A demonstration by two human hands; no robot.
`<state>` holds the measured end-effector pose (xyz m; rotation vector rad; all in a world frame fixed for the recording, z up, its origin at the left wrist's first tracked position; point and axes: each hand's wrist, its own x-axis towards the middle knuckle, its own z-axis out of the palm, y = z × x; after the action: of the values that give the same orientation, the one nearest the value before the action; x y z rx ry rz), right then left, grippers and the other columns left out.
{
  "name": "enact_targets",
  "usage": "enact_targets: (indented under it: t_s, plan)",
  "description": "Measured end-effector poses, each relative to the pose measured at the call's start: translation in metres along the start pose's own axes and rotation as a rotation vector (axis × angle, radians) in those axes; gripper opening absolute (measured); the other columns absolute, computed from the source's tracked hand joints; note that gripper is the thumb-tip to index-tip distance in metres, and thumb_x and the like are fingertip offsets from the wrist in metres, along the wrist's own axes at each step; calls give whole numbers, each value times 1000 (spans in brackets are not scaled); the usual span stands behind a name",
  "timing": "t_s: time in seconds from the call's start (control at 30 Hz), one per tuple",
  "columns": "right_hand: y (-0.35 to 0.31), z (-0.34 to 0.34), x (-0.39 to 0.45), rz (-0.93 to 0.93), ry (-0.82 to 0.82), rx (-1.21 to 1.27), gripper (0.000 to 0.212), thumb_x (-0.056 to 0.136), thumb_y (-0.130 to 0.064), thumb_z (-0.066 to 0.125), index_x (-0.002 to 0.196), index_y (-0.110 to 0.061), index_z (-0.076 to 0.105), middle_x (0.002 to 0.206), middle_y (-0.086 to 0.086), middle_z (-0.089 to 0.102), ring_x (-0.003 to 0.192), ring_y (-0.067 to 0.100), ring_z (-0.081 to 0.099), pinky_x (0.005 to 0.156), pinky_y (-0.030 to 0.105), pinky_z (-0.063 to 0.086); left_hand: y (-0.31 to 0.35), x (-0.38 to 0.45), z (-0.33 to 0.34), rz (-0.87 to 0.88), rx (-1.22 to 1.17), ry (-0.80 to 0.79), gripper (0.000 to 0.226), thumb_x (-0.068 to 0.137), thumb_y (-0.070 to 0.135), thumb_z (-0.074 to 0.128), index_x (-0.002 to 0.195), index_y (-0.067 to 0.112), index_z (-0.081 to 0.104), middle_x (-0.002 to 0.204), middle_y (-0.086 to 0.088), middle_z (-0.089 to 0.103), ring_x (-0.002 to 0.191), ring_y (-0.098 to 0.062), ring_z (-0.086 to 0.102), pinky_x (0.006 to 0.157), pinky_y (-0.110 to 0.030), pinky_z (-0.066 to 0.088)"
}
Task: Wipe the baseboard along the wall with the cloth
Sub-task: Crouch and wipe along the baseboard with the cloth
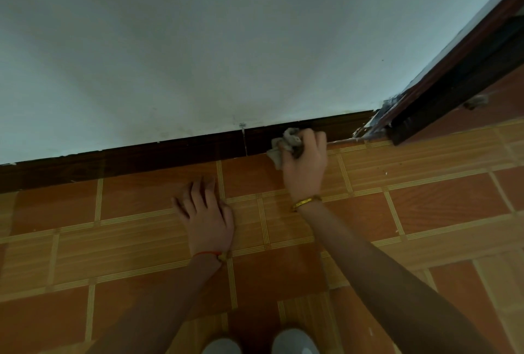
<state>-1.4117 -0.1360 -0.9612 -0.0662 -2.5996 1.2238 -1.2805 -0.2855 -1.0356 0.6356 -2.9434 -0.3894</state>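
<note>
A dark brown baseboard (147, 156) runs along the foot of the white wall, from the left edge to the door frame at the right. My right hand (306, 161) grips a crumpled grey cloth (283, 146) and holds it against the baseboard near its right end. A tail of the cloth hangs onto the floor. My left hand (205, 216) lies flat on the tiled floor with fingers spread, a short way from the baseboard.
The white wall (226, 42) fills the upper view. A dark wooden door frame (442, 81) slants up at the right. Orange and tan tiles (425, 206) cover the floor. The tips of two grey shoes (255, 345) show at the bottom edge.
</note>
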Motion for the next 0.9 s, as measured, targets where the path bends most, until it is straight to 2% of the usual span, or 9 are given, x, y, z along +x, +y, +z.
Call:
enact_targets:
  t_s: [0.1,0.27,0.37,0.47,0.6,0.67,0.73,0.8,0.9]
  plan:
    - [-3,-7,3,-5,74,28,18,78,-3,72,88,-4,58,98,6,50,80,9,47,73,-5,33,-3,-1,0,10,5,-4,55,90,29,41,142,12,44,146,-17,41,140,-39,32,117,-66,12]
    - [23,-48,44,165,419,53,20,77,-4,68,94,1,58,100,15,58,91,23,56,76,2,32,-2,0,-1,4,0,-9,55,90,30,39,142,12,44,146,-17,41,140,-39,31,117,-65,11]
    - [15,-50,44,123,375,69,19,80,-7,68,94,-1,56,104,13,57,92,15,54,78,3,37,0,-1,-1,0,8,-11,54,90,30,39,141,11,45,146,-17,41,140,-39,32,117,-66,11]
    - [-10,-31,21,-4,250,64,17,80,-5,68,90,-3,54,100,11,54,85,9,49,75,5,40,-1,0,0,0,14,-11,56,89,30,40,141,11,44,146,-18,41,140,-40,31,117,-67,11]
    - [-27,-15,5,-97,120,112,18,78,0,70,86,-4,55,100,10,54,76,-2,46,69,-1,38,-3,-1,1,8,2,-6,57,89,31,39,142,11,44,146,-18,41,140,-40,30,117,-67,11]
    - [-20,-22,12,-72,154,118,18,79,0,71,87,-4,56,99,9,55,78,-6,46,70,2,40,-3,-1,1,19,-6,11,57,89,30,40,143,11,44,146,-17,42,140,-39,32,117,-66,12]
    - [-5,-34,25,17,267,95,17,79,-3,70,90,-4,57,100,9,57,79,1,48,74,5,42,-4,-1,1,29,-7,23,56,90,29,41,142,11,45,146,-17,43,140,-39,33,117,-66,13]
    - [9,-46,38,98,381,102,19,78,-5,70,92,-3,58,101,11,59,87,7,50,78,-1,36,-3,0,1,27,-2,29,55,90,29,41,142,11,46,145,-17,43,139,-39,33,117,-66,13]
    - [13,-48,41,101,403,105,20,77,-3,70,92,-3,57,102,11,58,91,7,51,80,1,37,-2,0,0,20,-2,16,54,90,29,39,141,11,46,145,-17,43,139,-40,33,117,-66,13]
